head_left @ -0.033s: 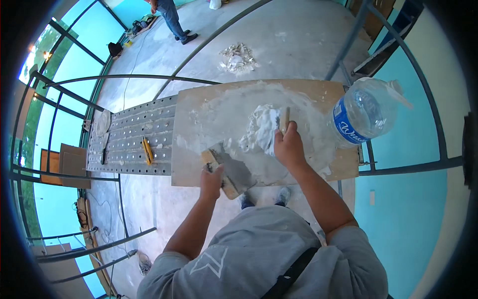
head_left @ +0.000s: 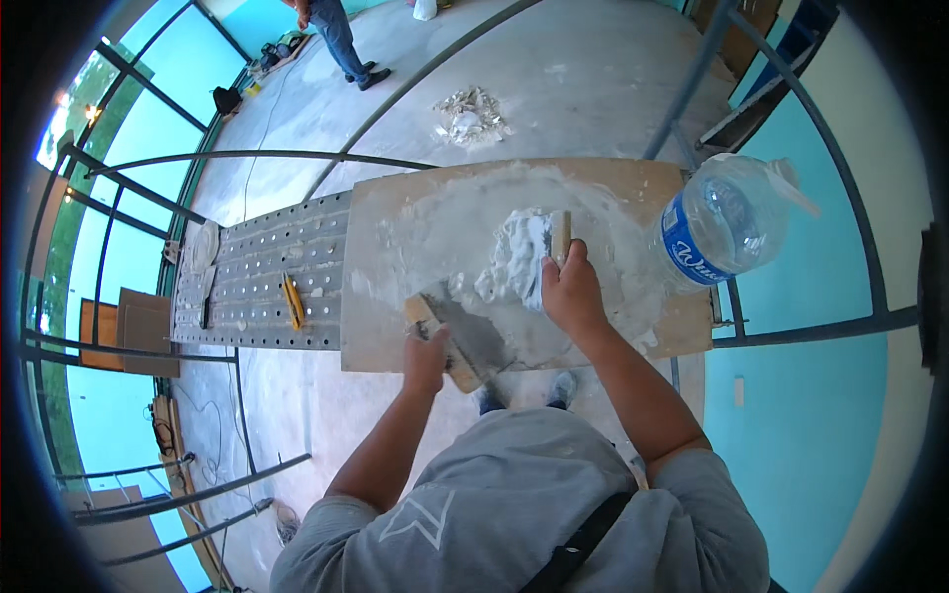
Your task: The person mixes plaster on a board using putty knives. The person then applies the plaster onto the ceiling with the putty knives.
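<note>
My left hand point(head_left: 427, 358) is closed on the wooden back of a wide putty knife point(head_left: 471, 336). Its grey blade is tilted at the near edge of a putty-smeared board point(head_left: 395, 217). In my right hand point(head_left: 571, 293) is a second putty knife point(head_left: 560, 235) with a pale wooden grip. This one's blade touches a heap of white putty point(head_left: 518, 259) at the middle of the board, and putty hides part of the blade. A big clear plastic bottle point(head_left: 727, 222) with a blue label stands at the board's right end.
The board lies on a perforated metal scaffold plank point(head_left: 262, 272), which carries a yellow utility knife point(head_left: 293, 301). Curved scaffold rails point(head_left: 395, 94) surround it. On the floor beyond are a debris pile point(head_left: 472, 117) and a standing person point(head_left: 339, 44).
My left hand and its wide putty knife have shifted slightly to the right. The right-hand putty knife has turned a little against the putty heap.
</note>
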`<action>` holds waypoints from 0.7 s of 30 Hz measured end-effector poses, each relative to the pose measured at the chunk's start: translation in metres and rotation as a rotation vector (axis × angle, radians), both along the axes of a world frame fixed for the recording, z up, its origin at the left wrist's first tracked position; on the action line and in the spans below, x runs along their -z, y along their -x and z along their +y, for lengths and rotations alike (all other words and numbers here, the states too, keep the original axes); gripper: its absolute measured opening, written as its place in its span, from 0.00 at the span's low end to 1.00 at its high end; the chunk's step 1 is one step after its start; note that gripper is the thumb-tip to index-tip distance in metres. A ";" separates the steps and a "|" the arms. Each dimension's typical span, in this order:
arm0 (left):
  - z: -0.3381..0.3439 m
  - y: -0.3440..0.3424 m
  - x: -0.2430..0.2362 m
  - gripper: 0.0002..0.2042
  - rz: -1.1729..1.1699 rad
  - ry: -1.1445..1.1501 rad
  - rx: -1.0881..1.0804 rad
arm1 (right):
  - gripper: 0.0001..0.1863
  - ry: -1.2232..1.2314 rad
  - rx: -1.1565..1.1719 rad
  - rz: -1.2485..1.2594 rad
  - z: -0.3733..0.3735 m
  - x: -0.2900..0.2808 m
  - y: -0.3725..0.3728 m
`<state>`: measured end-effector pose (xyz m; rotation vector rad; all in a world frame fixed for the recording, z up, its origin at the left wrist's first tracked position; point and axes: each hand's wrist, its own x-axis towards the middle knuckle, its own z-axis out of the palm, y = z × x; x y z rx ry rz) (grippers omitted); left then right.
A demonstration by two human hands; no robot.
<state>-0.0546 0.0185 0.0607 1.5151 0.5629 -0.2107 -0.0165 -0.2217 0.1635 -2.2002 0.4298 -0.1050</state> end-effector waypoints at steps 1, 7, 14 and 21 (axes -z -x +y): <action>-0.009 -0.009 0.004 0.17 -0.006 0.005 0.012 | 0.19 0.005 0.012 -0.006 0.000 -0.007 0.002; -0.059 -0.068 -0.032 0.16 -0.181 -0.181 0.185 | 0.22 -0.201 0.154 -0.254 -0.056 0.013 0.049; 0.030 -0.158 0.020 0.16 -0.132 -0.278 0.489 | 0.16 -0.758 0.545 -0.139 -0.109 0.054 0.138; -0.103 -0.221 -0.091 0.24 -0.354 -0.749 1.005 | 0.18 -0.897 0.571 -0.025 -0.119 0.073 0.154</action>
